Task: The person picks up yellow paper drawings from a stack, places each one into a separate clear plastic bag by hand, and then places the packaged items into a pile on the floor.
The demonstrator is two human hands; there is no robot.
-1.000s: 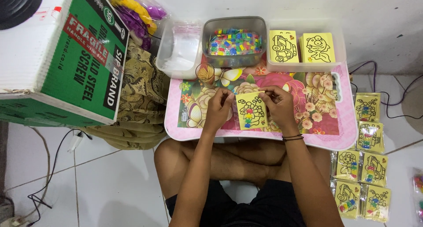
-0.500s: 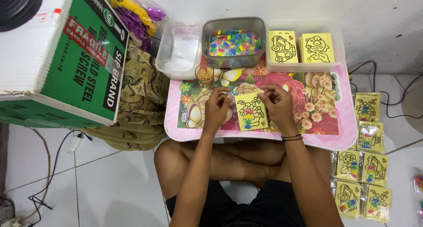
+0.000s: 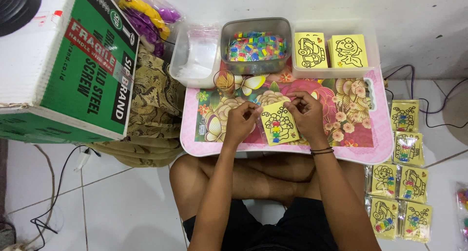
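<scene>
— Head view: your left hand [image 3: 240,122] pinches the left edge of the yellow card [image 3: 278,124], fingers clamped on it over the pink desk [image 3: 341,151].
— And your right hand [image 3: 304,115]?
— Fingers closed on the card's top corner. Keep it flat, grip light. Green carton [image 3: 73,70] sits far left, bead tub [image 3: 255,46] and card tray [image 3: 331,50] behind, finished packets [image 3: 399,183] on the floor right; nothing blocks you.

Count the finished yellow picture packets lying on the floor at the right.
6, in two columns right of the pink table. More may lie outside the frame.
</scene>
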